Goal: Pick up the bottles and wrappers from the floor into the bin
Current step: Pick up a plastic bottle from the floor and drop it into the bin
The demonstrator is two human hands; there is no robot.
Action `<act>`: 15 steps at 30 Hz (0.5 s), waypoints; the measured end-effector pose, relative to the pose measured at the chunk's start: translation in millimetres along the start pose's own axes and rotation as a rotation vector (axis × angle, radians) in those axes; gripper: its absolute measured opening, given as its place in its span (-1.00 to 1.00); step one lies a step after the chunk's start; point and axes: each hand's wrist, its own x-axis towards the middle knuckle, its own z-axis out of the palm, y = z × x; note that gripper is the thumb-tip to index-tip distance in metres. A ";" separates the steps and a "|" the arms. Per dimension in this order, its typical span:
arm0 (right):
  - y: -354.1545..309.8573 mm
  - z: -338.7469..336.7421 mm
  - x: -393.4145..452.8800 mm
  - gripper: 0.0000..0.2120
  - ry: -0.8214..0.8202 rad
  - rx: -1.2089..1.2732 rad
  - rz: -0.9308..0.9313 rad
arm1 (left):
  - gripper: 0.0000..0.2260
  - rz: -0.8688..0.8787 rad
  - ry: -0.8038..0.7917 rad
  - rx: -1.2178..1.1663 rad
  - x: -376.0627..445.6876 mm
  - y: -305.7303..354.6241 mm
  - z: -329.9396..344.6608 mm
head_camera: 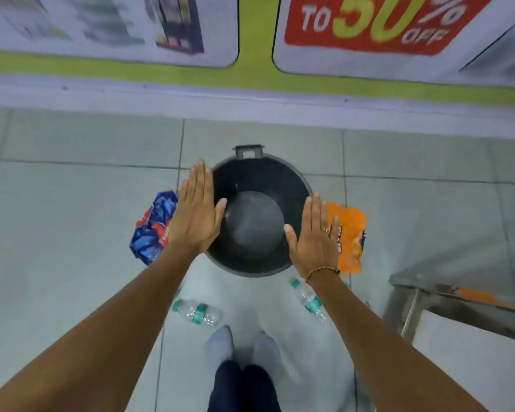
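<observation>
A round black bin stands on the tiled floor straight ahead, and nothing shows inside it. My left hand is held flat and empty above its left rim. My right hand is flat and empty above its right rim. A crumpled blue and red wrapper lies left of the bin, partly behind my left hand. An orange wrapper lies on the right, partly behind my right hand. Two clear bottles with green caps lie nearer me: one bottle at left, another bottle partly under my right forearm.
A wall with a sale poster runs behind the bin. A metal-framed stand sits at the right. My socked feet stand just behind the bottles. Grey floor tiles spread to the left.
</observation>
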 end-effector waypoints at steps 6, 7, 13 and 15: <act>10.6 38.9 4.0 -0.36 -0.023 0.008 0.031 | -0.39 -0.165 -0.051 0.039 -15.4 -14.0 50.4; 10.2 41.3 5.4 -0.38 -0.009 0.019 0.032 | -0.40 -0.182 -0.038 0.038 -14.4 -14.0 53.8; 6.1 41.7 7.6 -0.38 -0.041 0.037 0.061 | -0.39 -0.203 0.000 0.067 -11.9 -10.4 58.9; 6.1 40.2 7.0 -0.38 -0.057 0.039 0.060 | -0.39 -0.213 0.005 0.065 -12.6 -11.5 59.4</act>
